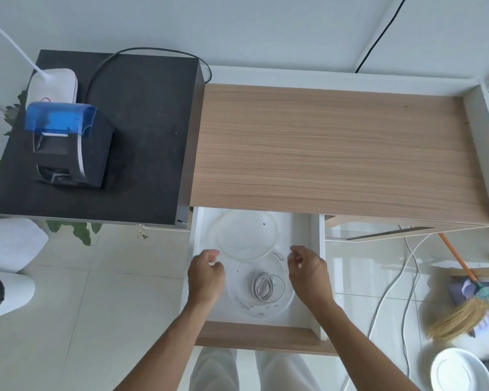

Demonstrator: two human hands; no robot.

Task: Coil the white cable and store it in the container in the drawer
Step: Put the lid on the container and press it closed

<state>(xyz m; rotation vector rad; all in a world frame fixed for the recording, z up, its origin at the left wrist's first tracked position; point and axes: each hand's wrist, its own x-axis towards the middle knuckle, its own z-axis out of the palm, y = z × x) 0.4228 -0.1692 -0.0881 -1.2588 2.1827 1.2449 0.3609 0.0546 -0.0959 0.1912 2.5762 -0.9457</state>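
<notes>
The white cable (265,286) lies coiled inside a clear round container (261,309) in the open white drawer (314,275). A clear round lid (246,235) lies just behind the container, overlapping its far rim. My left hand (205,276) hovers at the container's left side, fingers curled, thumb and forefinger near the lid's edge. On the right side, my right hand (308,273) has its fingertips pinched close to the lid's rim. Whether either hand touches the lid I cannot tell.
A wooden desk top (336,148) lies above the drawer. Left stands a black cabinet (141,122) with a printer (68,142). A broom (469,300), loose floor cables (393,292) and a white plate (460,371) are at the right.
</notes>
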